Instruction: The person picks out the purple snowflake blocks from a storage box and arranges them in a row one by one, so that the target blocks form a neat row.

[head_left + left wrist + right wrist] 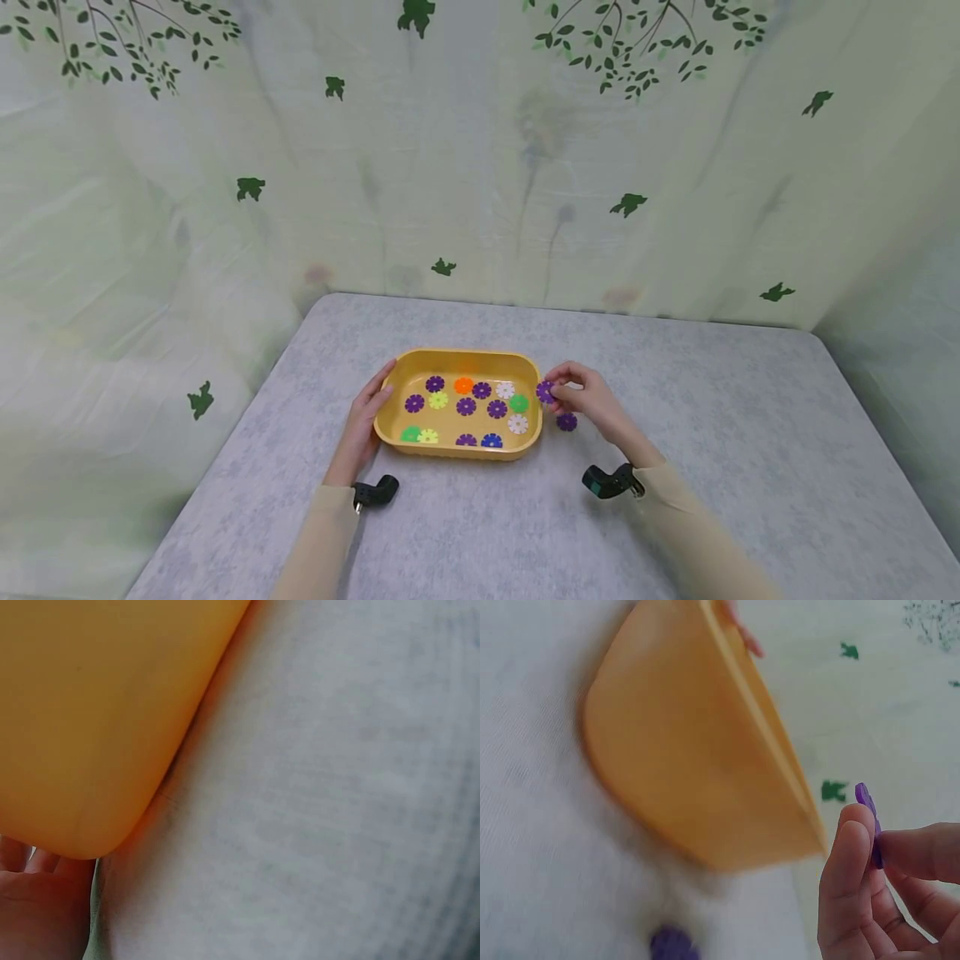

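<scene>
A yellow tray (457, 452) sits on the table, with several flower-shaped plastic discs in purple, green, white, yellow, orange and blue lying in it. At its left end my left hand (364, 421) holds the rim, thumb over the edge and fingers along the outside. My right hand (588, 396) pinches a purple flower-shaped disc (545, 392) between thumb and fingers, just beside the tray's right rim. The right wrist view shows that disc (868, 817) edge-on at the fingertips. Another purple disc (567, 422) lies on the table below the right hand.
The grey table (720, 417) extends to both sides of the tray. Behind it hangs a pale curtain (480, 167) with a leaf print. A black wrist camera (609, 482) sits on the right wrist and another (377, 491) on the left.
</scene>
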Demonstrator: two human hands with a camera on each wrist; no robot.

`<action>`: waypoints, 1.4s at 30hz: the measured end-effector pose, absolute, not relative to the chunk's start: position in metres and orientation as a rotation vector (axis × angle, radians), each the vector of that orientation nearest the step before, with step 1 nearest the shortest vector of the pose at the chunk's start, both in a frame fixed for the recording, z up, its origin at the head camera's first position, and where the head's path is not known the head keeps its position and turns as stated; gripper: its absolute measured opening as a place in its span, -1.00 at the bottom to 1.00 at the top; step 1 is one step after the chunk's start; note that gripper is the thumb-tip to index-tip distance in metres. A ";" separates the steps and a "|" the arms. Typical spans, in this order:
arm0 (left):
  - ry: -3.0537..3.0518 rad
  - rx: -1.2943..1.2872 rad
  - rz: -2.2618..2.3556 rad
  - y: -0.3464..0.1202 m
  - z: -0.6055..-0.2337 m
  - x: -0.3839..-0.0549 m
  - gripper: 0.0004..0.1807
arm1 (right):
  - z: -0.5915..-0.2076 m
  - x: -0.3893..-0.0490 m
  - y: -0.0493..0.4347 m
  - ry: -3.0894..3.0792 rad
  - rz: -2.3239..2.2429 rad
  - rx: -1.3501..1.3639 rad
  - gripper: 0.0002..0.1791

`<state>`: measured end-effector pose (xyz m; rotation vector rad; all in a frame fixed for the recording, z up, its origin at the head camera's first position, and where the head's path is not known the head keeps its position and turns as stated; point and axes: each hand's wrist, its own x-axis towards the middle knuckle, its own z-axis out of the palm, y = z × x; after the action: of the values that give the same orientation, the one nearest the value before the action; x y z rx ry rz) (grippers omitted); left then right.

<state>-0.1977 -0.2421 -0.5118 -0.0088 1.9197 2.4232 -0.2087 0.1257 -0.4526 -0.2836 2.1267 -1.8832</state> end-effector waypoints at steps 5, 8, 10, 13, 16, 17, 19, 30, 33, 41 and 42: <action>1.923 -0.029 2.421 -0.242 -0.512 -0.198 -0.44 | -0.470 -0.203 0.156 2.220 -1.846 -0.151 -0.76; 1.905 -0.037 2.423 -0.242 -0.510 -0.197 -0.44 | -0.479 -0.199 0.170 2.252 -1.821 -0.080 -0.77; 1.893 -0.032 2.425 -0.242 -0.507 -0.195 -0.45 | -0.485 -0.197 0.178 2.263 -1.813 -0.044 -0.77; 1.882 -0.034 2.422 -0.240 -0.501 -0.193 -0.45 | -0.492 -0.194 0.186 2.294 -1.783 -0.017 -0.78; 1.888 -0.037 2.410 -0.239 -0.495 -0.190 -0.45 | -0.496 -0.191 0.189 2.351 -1.722 0.007 -0.79; 1.888 -0.039 2.407 -0.239 -0.494 -0.189 -0.45 | -0.497 -0.191 0.189 2.375 -1.690 0.005 -0.79; 1.893 -0.035 2.400 -0.238 -0.492 -0.188 -0.45 | -0.497 -0.190 0.188 2.419 -1.632 0.004 -0.80; 1.874 -0.016 2.418 -0.239 -0.496 -0.190 -0.45 | -0.476 -0.199 0.169 2.346 -1.764 -0.034 -0.72; 1.866 -0.017 2.433 -0.241 -0.502 -0.192 -0.45 | -0.465 -0.202 0.155 2.268 -1.851 -0.113 -0.69; 1.924 -0.026 2.414 -0.243 -0.512 -0.196 -0.44 | -0.444 -0.206 0.104 2.094 -1.922 -0.255 -0.67; 1.924 -0.020 2.414 -0.243 -0.512 -0.196 -0.43 | -0.443 -0.207 0.097 2.078 -1.919 -0.264 -0.67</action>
<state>-0.1958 -0.2433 -0.5124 -0.0199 1.9242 2.4142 -0.2065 0.0972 -0.4433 -0.2643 2.0779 -1.9190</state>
